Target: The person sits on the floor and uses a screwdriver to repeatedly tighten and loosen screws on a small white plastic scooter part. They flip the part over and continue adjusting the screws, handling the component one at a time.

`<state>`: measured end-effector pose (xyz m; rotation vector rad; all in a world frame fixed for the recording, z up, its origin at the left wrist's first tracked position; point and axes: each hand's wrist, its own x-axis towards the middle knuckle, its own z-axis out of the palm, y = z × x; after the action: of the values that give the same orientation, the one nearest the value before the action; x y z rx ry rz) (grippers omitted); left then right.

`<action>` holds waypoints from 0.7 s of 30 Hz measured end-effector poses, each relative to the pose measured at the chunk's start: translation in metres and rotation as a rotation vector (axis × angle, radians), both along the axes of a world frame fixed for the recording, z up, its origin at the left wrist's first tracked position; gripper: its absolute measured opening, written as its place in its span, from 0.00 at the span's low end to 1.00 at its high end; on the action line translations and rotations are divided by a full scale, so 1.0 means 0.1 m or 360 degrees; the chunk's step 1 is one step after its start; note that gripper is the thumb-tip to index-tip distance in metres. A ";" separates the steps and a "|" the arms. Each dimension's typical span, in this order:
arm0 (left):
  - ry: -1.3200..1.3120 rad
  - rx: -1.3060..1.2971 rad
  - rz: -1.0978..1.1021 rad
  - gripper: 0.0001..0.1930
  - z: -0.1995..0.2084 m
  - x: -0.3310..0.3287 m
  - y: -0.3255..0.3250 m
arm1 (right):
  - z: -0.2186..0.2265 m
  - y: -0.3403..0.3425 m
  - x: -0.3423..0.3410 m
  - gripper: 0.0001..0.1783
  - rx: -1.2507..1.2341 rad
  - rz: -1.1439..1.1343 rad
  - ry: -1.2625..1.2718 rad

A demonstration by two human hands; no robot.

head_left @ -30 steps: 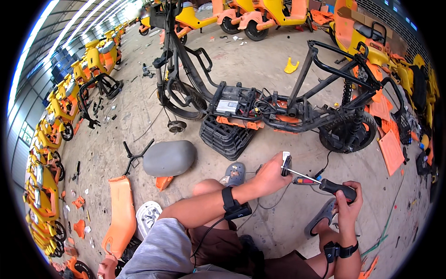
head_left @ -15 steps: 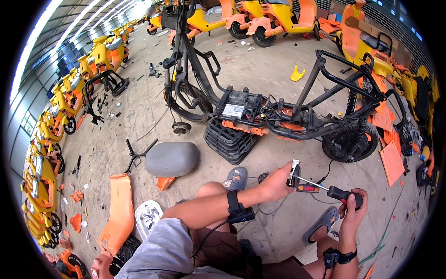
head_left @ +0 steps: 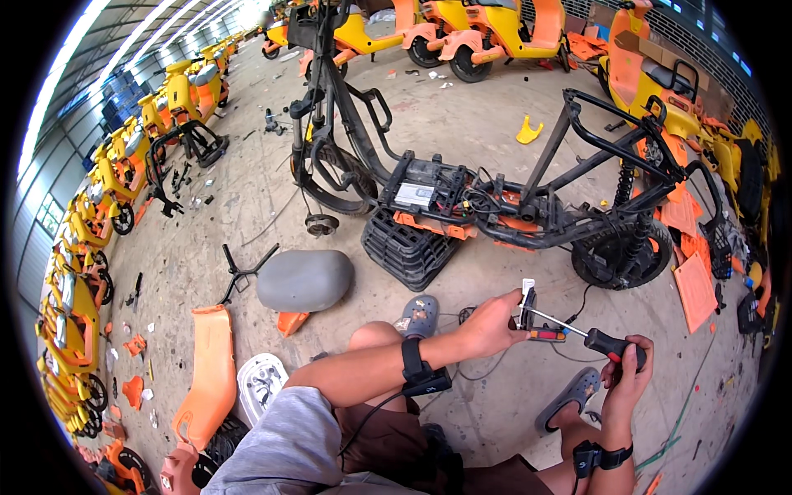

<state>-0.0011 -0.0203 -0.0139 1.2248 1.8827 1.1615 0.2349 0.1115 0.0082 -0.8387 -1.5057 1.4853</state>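
My left hand [head_left: 492,324] is closed round a small black part with a white end piece [head_left: 528,290], held above the floor; its exact kind is unclear. In my right hand [head_left: 632,370] is a screwdriver [head_left: 609,345] with a black and red handle. Its metal shaft points left, and the tip meets or lies close to the black part. A red and yellow piece [head_left: 548,334] shows just under the shaft; I cannot tell whether it is joined to the part. Thin dark cables run near both hands.
Beyond my hands stands a stripped scooter frame [head_left: 544,235], with a black basket [head_left: 408,252] below its middle. A grey seat [head_left: 305,281], an orange panel [head_left: 208,371] and a white tray-like piece [head_left: 262,381] lie to the left. Yellow and orange scooters [head_left: 115,186] line the hall.
The black part has turned slightly in my left hand. My right hand and the screwdriver have shifted a little to the right.
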 end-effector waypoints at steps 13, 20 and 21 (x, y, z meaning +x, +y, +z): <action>0.0096 0.0179 -0.0012 0.30 0.00 0.05 0.01 | 0.03 0.06 -0.01 0.16 -0.0330 -0.0074 0.0160; -0.0004 0.0125 -0.0015 0.33 0.02 0.05 0.02 | 0.03 0.07 0.00 0.16 -0.0391 -0.0089 0.0189; -0.0010 0.0133 -0.0018 0.33 0.02 0.06 0.02 | 0.03 0.08 0.01 0.16 -0.0388 -0.0079 0.0193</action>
<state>0.0044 -0.0186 -0.0122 1.2737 1.8366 1.2479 0.2357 0.1191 0.0114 -0.9033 -1.2233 1.6741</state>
